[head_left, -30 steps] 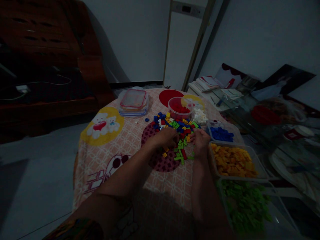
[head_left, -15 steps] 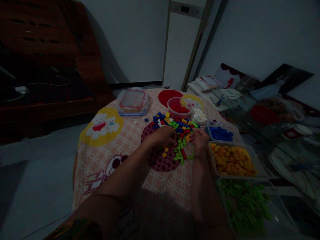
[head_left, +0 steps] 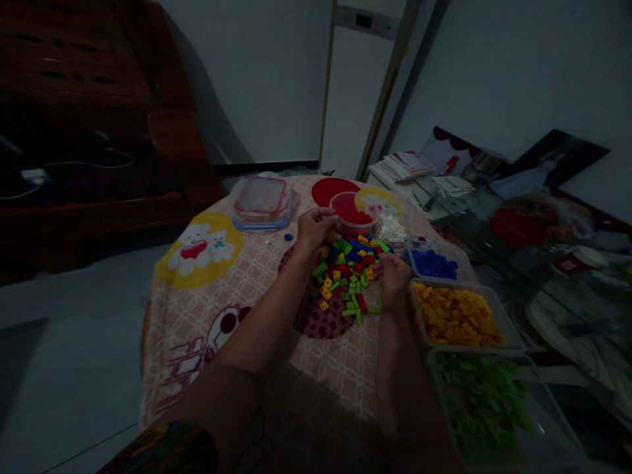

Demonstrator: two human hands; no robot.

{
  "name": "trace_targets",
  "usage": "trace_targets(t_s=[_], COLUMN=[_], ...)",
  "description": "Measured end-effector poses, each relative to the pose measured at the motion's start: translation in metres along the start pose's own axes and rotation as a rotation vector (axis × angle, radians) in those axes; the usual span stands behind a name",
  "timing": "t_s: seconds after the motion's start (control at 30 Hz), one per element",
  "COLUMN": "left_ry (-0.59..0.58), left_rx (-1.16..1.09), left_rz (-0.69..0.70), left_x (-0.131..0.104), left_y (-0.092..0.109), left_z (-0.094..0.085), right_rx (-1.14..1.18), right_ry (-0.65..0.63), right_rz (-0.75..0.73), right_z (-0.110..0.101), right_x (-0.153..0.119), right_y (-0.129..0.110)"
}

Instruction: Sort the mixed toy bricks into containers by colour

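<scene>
A mixed pile of small toy building bricks (head_left: 349, 266) in red, green, blue and yellow lies in the middle of the table. My left hand (head_left: 315, 230) is over the pile's far left side, its pinched fingertips at the near left rim of a round clear tub (head_left: 351, 227) of red bricks. Whatever it pinches is too small and dark to make out. At the pile's right edge, my right hand (head_left: 394, 275) has its fingers curled together beside a yellow brick. What those fingers hold, if anything, is hidden.
Clear boxes of blue bricks (head_left: 434, 264), yellow bricks (head_left: 459, 316) and green bricks (head_left: 486, 401) line the right side. White bricks (head_left: 392, 229) are heaped beside the red tub. Stacked lids (head_left: 261, 201) sit at the far left on the patterned tablecloth (head_left: 257, 276).
My left hand has moved up and away from the pile's near left part to the red tub's rim, uncovering bricks there. My right hand has barely moved.
</scene>
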State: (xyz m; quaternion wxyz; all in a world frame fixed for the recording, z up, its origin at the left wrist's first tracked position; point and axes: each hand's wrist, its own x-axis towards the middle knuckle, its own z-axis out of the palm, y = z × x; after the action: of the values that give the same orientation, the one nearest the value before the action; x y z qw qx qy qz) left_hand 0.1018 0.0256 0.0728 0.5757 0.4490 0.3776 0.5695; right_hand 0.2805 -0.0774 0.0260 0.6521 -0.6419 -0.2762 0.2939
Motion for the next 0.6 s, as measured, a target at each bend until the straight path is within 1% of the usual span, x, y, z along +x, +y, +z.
trace_targets(t_s=[0.07, 0.2, 0.27, 0.33, 0.4, 0.47, 0.53, 0.6], left_ry=[-0.026, -0.179, -0.255, -0.350, -0.468, -0.575, -0.626, -0.627], left_rx=[-0.027, -0.032, 0.035, 0.177, 0.375, 0.596, 0.804, 0.974], left_rz=[-0.019, 0.042, 0.053, 0.030, 0.013, 0.041, 0.108, 0.168], left_x=[0.001, -0.002, -0.004, -0.005, -0.007, -0.009, -0.012, -0.015], left_y=[0.000, 0.001, 0.000, 0.000, 0.002, 0.005, 0.008, 0.011], left_z=[0.001, -0.001, -0.004, -0.007, -0.011, -0.012, -0.010, -0.006], right_rx=[-0.004, 0.024, 0.035, 0.042, 0.048, 0.052, 0.056, 0.065], right_ry=[-0.001, 0.009, 0.009, 0.005, 0.002, -0.002, -0.004, -0.004], right_rz=[0.005, 0.043, 0.052, 0.052, 0.047, 0.046, 0.050, 0.049], right_z=[0.000, 0.001, 0.001, 0.001, 0.001, 0.000, 0.000, 0.000], right_x=[0.000, 0.000, -0.001, -0.001, -0.001, -0.001, -0.001, 0.000], right_y=[0.000, -0.002, -0.003, -0.003, -0.003, -0.002, -0.002, -0.002])
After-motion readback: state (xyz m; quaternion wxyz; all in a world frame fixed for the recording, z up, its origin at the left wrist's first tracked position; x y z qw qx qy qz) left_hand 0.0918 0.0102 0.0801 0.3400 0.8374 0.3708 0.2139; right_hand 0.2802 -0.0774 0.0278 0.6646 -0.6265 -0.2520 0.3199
